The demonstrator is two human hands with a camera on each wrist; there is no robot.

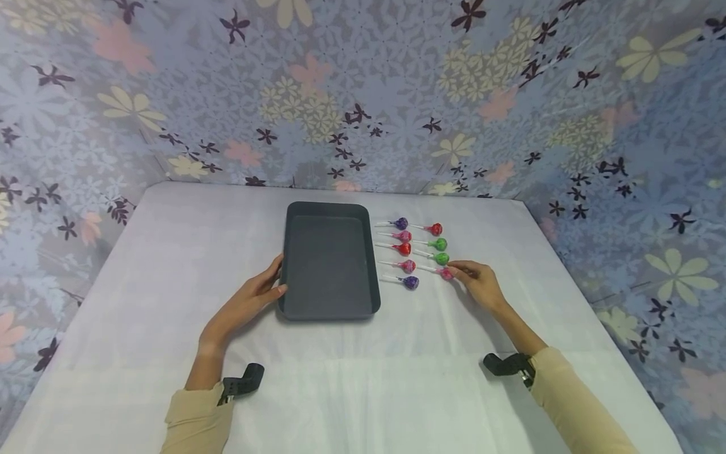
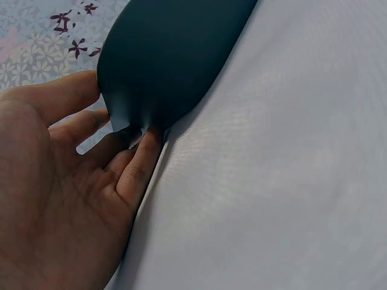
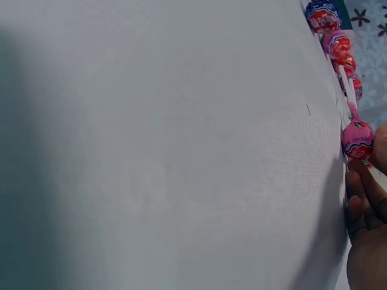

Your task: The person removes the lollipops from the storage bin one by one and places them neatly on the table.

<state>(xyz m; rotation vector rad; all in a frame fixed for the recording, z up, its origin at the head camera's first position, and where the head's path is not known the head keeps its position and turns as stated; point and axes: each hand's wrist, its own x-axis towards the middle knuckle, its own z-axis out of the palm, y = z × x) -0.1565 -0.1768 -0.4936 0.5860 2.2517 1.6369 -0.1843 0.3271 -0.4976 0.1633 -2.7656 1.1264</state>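
A dark grey rectangular baking tray lies on the white cloth, nothing in it. My left hand holds its left wall, thumb and fingers at the edge; close up, the left wrist view shows the fingers against the tray's side. To the right, my right hand pinches the head of a pink lollipop, the front one of the outer column. That pink lollipop also shows between thumb and fingers in the right wrist view. Just behind it lies a green lollipop.
Beside the tray, the inner column has a front purple lollipop, a pink one, a red one and others behind. Farther back in the outer column are another green lollipop and a red one. Floral fabric rises behind the table.
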